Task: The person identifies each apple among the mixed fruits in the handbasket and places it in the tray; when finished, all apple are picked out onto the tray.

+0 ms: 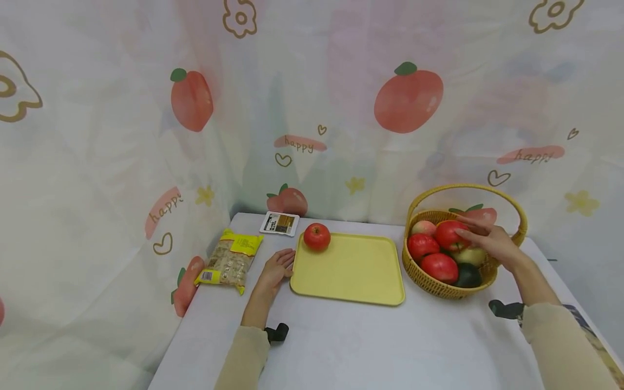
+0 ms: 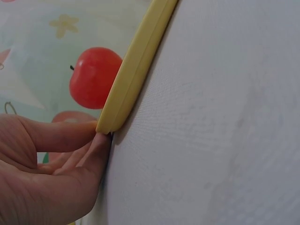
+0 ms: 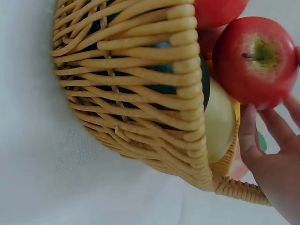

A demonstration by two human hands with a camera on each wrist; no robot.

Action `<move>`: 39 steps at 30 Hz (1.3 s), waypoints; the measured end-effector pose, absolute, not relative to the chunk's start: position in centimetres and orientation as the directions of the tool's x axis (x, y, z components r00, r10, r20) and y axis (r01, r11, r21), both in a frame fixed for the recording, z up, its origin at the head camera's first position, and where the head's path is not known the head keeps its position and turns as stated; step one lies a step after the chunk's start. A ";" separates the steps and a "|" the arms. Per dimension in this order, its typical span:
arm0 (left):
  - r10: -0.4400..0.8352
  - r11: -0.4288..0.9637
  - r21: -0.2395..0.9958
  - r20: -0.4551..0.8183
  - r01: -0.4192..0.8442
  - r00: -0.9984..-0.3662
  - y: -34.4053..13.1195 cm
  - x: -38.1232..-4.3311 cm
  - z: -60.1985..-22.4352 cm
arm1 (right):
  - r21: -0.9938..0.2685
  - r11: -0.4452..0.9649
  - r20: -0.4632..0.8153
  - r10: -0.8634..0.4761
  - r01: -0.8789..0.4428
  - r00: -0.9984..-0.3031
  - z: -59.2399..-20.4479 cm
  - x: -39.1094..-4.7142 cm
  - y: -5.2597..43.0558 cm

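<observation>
My left hand [image 1: 277, 270] pinches the left edge of the yellow tray [image 1: 353, 271]; the left wrist view shows the thumb above the rim and the fingers below it. One red apple [image 1: 317, 237] sits in the tray's far left corner. On the right, my right hand [image 1: 496, 244] reaches over the wicker basket [image 3: 131, 79] and grips another red apple [image 3: 255, 61] at the top of the pile, its fingertips curved against the fruit. Around that apple lie more red fruit [image 1: 440, 267], a pinkish peach [image 1: 423, 227], a pale green fruit [image 3: 219, 124] and a dark green one [image 1: 468, 275].
Left of the tray lies a yellow-and-clear food bag [image 1: 229, 259]. A small flat white package [image 1: 279, 223] rests behind the tray's left corner. The basket's tall handle [image 1: 465, 186] arches behind my right hand. Printed fabric hangs along the back and left of the white table [image 1: 380, 346].
</observation>
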State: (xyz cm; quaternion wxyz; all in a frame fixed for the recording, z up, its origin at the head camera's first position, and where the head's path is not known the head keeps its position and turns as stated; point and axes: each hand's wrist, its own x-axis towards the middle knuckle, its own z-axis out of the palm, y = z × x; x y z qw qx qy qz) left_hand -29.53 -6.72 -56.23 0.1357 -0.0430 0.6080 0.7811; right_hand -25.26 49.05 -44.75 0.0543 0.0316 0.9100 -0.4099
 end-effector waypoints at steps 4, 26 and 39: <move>0.156 -0.220 0.939 -0.233 -0.264 -0.960 -6.8 -29.6 -56.4 | -0.719 0.685 -0.116 0.046 0.116 -0.992 -44.9 -25.4 48.8; 0.173 -0.239 0.932 -0.237 -0.274 -0.956 -6.9 -29.7 -56.2 | -0.712 0.701 0.011 0.050 0.028 -0.999 -44.0 -24.4 48.0; 0.180 -0.235 0.934 -0.228 -0.267 -0.957 -7.0 -29.8 -56.6 | -0.785 0.619 0.085 0.154 0.029 -0.984 -44.4 -24.0 47.5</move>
